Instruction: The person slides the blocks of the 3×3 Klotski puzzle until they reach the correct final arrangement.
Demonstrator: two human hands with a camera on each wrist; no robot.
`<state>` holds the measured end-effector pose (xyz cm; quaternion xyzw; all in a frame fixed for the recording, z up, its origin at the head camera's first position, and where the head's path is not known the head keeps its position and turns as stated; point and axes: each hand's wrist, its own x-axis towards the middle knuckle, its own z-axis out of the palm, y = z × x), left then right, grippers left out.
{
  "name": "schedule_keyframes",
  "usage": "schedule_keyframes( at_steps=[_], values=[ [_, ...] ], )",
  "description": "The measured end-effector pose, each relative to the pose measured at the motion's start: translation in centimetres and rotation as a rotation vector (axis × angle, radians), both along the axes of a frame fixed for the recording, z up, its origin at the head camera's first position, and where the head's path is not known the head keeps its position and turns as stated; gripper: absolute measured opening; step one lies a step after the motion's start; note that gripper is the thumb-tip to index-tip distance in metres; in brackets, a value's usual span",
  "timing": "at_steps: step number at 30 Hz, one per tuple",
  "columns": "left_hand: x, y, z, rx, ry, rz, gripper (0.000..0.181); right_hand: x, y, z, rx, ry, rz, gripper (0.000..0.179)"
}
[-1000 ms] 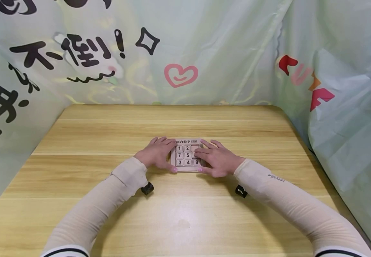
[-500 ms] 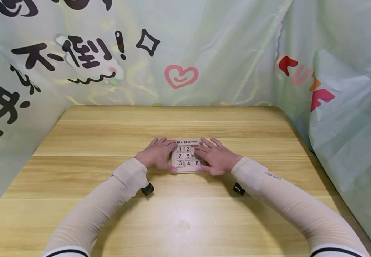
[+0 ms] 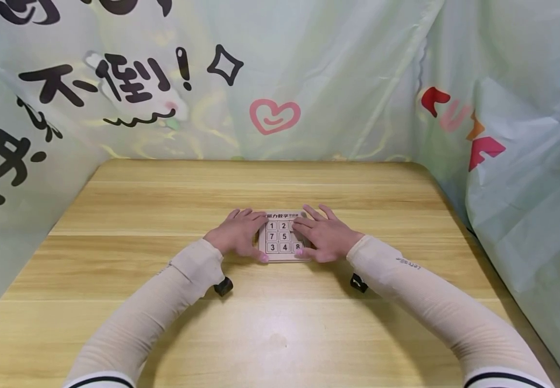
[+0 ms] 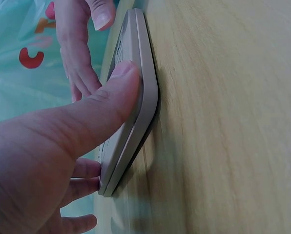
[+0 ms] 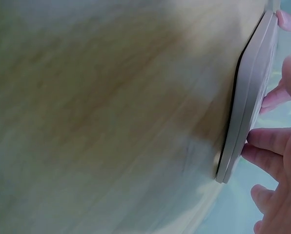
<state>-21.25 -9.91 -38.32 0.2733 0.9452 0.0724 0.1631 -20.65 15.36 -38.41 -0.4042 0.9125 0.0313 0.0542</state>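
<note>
A flat, pale number sliding puzzle (image 3: pixel 278 257) lies on the table between both hands. Tiles 1 and 2 show in its top row, 7 and 5 in the middle, 3, 4 and 8 at the bottom. My left hand (image 3: pixel 241 233) holds the puzzle's left side, thumb (image 4: pixel 111 105) at the near corner and fingers at the far part. Over the right column lies my right hand (image 3: pixel 326 237), its extended fingers (image 5: pixel 270 140) touching the puzzle. They partly cover a tile at top right, whose number is hidden. Below it a dark gap shows. The right thumb is near tile 8.
The wood-grain table (image 3: pixel 173 194) extends on all sides of the puzzle. Behind it and at the right hangs a pale green printed curtain (image 3: pixel 348 81). Each wrist carries a small black camera (image 3: pixel 223 286).
The right fingers have slid a tile in the right column from the middle row up to the top; the gap is now in the middle row. The left hand has stayed in place.
</note>
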Motion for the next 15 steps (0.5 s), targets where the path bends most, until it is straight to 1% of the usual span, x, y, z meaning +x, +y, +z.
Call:
schedule_keyframes(
  at_steps=[8,15],
  values=[
    [-0.02,-0.04,0.01,-0.003,0.002,0.000,0.106,0.05,0.10,-0.04,0.008,0.015,0.007,0.075],
    [-0.03,-0.09,-0.06,0.004,0.003,-0.004,0.105,0.47,-0.18,0.08,0.014,0.037,0.051,0.072]
  ],
)
